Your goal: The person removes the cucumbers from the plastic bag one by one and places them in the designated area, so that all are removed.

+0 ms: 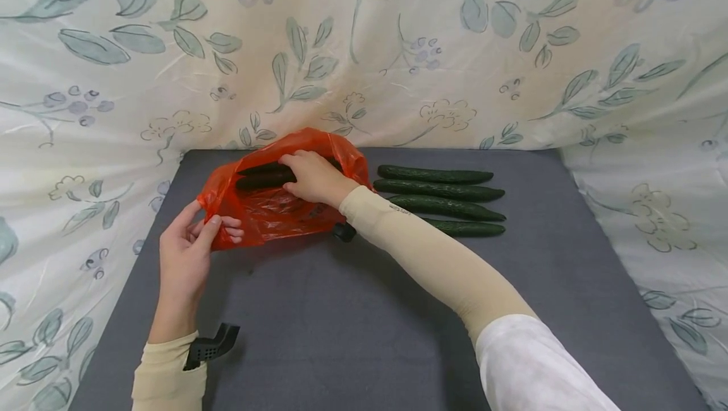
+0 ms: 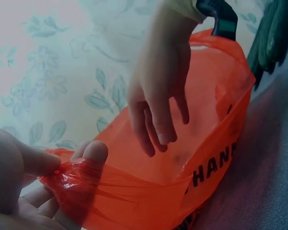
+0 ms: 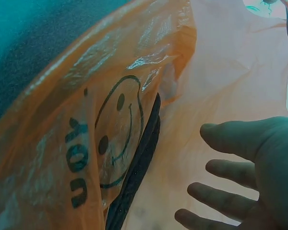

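A red plastic bag (image 1: 287, 221) lies on its side with its mouth spread toward me. My left hand (image 1: 184, 250) pinches the bag's rim at the left between thumb and fingers. Over the bag's mouth is my right hand (image 1: 315, 177), its fingers loosely spread; the right wrist view shows nothing in its grasp. Inside the bag lie dark cucumbers (image 1: 264, 178), partly hidden by the right hand in the head view. Seen from the right wrist, the cucumbers (image 3: 137, 172) rest against the bag wall, beside a printed smiley face.
Several green cucumbers (image 1: 440, 191) lie side by side on the grey tabletop (image 1: 352, 329), right of the bag. The right forearm passes over the near ones and hides their left ends. A leaf-patterned cloth (image 1: 398, 95) hangs behind and along both sides.
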Demonstrator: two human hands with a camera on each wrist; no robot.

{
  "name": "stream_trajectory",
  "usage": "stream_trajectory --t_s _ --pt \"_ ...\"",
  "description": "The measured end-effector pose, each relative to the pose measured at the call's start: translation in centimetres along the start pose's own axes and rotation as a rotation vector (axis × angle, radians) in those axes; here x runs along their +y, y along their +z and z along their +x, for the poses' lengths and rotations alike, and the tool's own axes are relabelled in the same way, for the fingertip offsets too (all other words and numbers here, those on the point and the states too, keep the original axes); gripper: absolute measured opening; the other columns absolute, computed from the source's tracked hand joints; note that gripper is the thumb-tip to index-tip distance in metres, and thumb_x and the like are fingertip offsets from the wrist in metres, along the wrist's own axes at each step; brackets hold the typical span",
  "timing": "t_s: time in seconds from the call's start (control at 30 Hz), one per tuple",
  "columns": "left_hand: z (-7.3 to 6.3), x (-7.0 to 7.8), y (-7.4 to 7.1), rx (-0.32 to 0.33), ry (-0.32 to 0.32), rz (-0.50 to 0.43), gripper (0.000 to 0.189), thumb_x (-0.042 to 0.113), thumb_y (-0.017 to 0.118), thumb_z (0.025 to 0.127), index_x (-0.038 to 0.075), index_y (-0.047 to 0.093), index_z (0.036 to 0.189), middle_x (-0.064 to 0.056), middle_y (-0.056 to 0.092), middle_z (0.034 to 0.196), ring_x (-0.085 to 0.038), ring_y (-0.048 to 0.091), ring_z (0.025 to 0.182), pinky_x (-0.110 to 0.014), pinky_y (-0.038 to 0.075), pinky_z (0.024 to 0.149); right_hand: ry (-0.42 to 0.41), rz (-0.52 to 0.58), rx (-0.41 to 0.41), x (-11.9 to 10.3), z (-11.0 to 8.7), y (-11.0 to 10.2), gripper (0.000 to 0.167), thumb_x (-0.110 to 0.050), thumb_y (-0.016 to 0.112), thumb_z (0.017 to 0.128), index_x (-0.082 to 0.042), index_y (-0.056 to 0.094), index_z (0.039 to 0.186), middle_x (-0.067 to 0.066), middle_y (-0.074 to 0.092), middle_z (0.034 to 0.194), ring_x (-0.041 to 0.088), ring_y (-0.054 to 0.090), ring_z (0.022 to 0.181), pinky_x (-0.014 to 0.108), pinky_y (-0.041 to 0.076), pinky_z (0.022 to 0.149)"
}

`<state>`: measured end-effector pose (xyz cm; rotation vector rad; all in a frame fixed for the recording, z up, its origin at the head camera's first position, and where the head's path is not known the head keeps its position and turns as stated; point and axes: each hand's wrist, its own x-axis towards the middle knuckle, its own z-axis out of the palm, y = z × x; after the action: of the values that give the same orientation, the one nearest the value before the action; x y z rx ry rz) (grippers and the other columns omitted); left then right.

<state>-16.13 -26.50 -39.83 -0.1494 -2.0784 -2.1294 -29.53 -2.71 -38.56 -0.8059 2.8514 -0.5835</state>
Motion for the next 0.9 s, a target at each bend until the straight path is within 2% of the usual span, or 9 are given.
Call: stream_trajectory --t_s 0.17,0.47,0.67,0.9 --pt "0.0 0.0 0.0 0.008 -0.005 -0.006 0.039 0.004 0.063 0.110 0.002 0.062 0.148 -0.015 0.079 0.095 -0.022 0.079 0.075 -0.032 0.065 0.079 0.007 0.024 0.009 -0.3 0.9 -0.1 0.048 -0.030 0.073 0.106 -0.010 0.062 0.148 0.004 0.066 0.144 0.020 0.060 0.131 0.032 0.046 0.116" --pt "0.0 -0.1 0.1 0.005 -0.003 -0.006 0.039 0.005 0.064 0.109 0.002 0.062 0.148 -0.015 0.079 0.096 -0.021 0.079 0.075 -0.032 0.065 0.080 0.064 0.100 0.024 0.1 2.6 0.8 0.045 -0.025 0.074 0.106 -0.006 0.066 0.145 0.008 0.068 0.144 0.020 0.065 0.126 0.031 0.051 0.111" --pt "-0.1 -0.2 0.1 0.002 -0.017 -0.003 0.040 0.004 0.062 0.110 0.002 0.060 0.150 -0.015 0.079 0.097 -0.022 0.079 0.077 -0.031 0.065 0.080 0.092 0.087 0.020 1.0 3.1 1.8 0.044 -0.025 0.073 0.107 -0.009 0.066 0.147 0.005 0.068 0.144 0.020 0.066 0.126 0.031 0.051 0.112" --pt "-0.2 -0.3 0.3 0.003 -0.004 -0.005 0.040 0.004 0.063 0.110 0.002 0.061 0.149 -0.015 0.079 0.097 -0.022 0.079 0.076 -0.031 0.065 0.081 0.090 0.058 0.069 2.6 3.8 3.1 0.041 -0.024 0.074 0.106 -0.013 0.070 0.144 0.001 0.070 0.141 0.018 0.067 0.125 0.031 0.051 0.111"
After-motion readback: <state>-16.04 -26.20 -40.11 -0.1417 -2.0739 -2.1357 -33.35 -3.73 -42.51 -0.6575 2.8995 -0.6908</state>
